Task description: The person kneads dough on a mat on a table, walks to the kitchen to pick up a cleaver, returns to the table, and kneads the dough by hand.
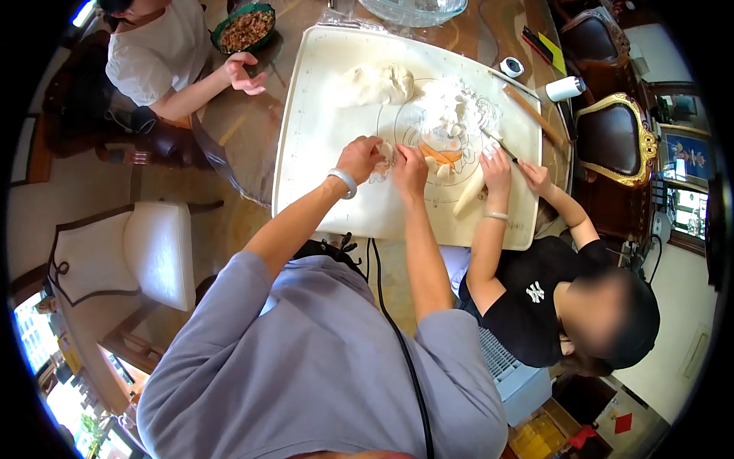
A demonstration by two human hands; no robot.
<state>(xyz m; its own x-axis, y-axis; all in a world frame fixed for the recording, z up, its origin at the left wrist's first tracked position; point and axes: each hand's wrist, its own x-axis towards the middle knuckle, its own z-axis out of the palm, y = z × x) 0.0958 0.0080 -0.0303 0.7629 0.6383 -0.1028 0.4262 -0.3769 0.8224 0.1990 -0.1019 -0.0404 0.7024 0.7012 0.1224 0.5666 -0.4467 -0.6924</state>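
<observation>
Over the middle of the white mat (pixel 321 206), my left hand (pixel 359 161) is closed with its fingertips on a small pale piece of dough (pixel 387 151). My right hand (pixel 411 170) pinches at the other side of the same piece. My fingers hide part of it. Several small cut dough pieces (pixel 437 168) lie right of my right hand, beside an orange shape on the mat. A large lump of dough (pixel 378 84) sits farther back, and loose white flour (pixel 451 107) is heaped to its right.
At right, a person in black holds a knife (pixel 498 142) by a dough roll (pixel 469 193). A wooden rolling pin (pixel 534 113) lies along the mat's right edge. Another person's open hand (pixel 243 74) is near a bowl of filling (pixel 245 30). A glass bowl (pixel 413 11) stands behind.
</observation>
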